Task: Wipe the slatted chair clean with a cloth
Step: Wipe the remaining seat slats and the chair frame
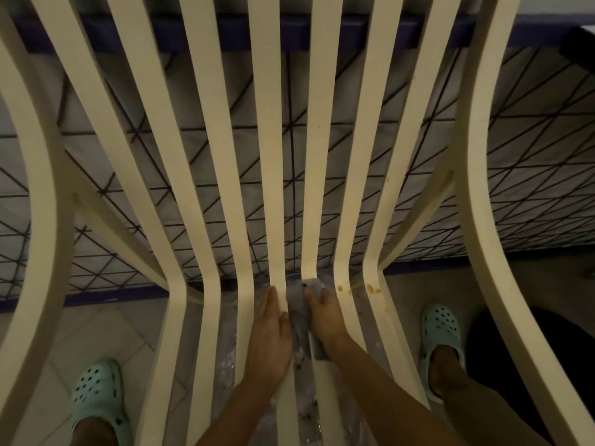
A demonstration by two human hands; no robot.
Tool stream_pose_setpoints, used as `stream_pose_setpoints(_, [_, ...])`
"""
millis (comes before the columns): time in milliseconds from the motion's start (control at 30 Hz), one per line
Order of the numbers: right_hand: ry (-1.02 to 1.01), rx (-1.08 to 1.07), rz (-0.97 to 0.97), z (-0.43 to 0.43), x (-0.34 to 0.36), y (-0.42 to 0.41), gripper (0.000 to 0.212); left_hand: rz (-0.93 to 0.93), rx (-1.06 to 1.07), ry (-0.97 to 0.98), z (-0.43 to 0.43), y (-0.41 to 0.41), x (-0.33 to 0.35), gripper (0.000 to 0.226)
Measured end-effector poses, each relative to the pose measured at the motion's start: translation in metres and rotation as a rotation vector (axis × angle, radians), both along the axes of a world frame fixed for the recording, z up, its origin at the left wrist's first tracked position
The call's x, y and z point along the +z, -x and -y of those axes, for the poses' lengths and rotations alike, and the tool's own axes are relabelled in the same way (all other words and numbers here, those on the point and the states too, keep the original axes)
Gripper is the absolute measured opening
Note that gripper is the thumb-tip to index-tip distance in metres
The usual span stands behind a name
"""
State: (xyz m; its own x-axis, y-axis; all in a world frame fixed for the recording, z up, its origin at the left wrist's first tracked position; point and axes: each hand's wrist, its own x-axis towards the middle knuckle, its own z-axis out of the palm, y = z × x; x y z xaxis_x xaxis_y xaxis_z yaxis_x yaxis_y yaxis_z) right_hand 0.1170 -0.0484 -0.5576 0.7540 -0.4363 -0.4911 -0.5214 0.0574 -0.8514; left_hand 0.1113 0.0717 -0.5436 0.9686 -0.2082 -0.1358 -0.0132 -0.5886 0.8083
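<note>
A cream slatted chair (277, 175) fills the view, its slats running from the seat near me up into the backrest. My left hand (269, 336) lies flat on a middle slat, fingers straight, just below the bend. My right hand (323, 317) presses a grey cloth (297, 304) onto the neighbouring slat at the bend, its fingers draped over the cloth and partly hidden by it. Orange-yellow spots (370, 288) sit on the two slats to the right of the cloth.
My feet in pale green clogs stand either side of the seat, left clog (96, 397) and right clog (441, 342). Tiled floor with dark line pattern (322, 156) shows through the slats. Crinkled plastic (225, 371) lies under the seat. A dark round shape (521, 365) is at the right.
</note>
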Motion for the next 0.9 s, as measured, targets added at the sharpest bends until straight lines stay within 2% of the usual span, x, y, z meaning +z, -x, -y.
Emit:
stream_pose_setpoints(100, [0.002, -0.002, 0.042, 0.007, -0.001, -0.014, 0.019, -0.043, -0.026, 0.003, 0.001, -0.009, -0.002, 0.053])
stream_pose_setpoints(200, [-0.019, -0.024, 0.074, 0.012, -0.002, -0.026, 0.018, -0.068, -0.039, 0.016, -0.001, -0.013, 0.001, 0.054])
stream_pose_setpoints(367, [-0.086, -0.021, 0.06, 0.015, 0.007, -0.032, 0.007, -0.037, -0.049, 0.048, 0.0, -0.026, 0.008, 0.054])
stream_pose_setpoints(500, [-0.078, -0.012, 0.063, 0.018, 0.031, -0.05, 0.012, -0.027, -0.035, 0.038, 0.003, -0.033, 0.022, 0.053])
stream_pose_setpoints(567, [-0.064, 0.002, 0.041, 0.019, 0.046, -0.062, 0.004, -0.024, -0.026, 0.049, 0.005, -0.035, 0.029, 0.052])
stream_pose_setpoints(767, [-0.039, -0.057, 0.064, 0.024, 0.088, -0.081, 0.031, 0.025, -0.005, 0.146, 0.009, -0.044, 0.055, 0.05])
stream_pose_setpoints(900, [0.003, -0.104, 0.139, 0.021, 0.109, -0.088, 0.032, 0.089, 0.014, 0.223, 0.012, -0.056, 0.079, 0.051])
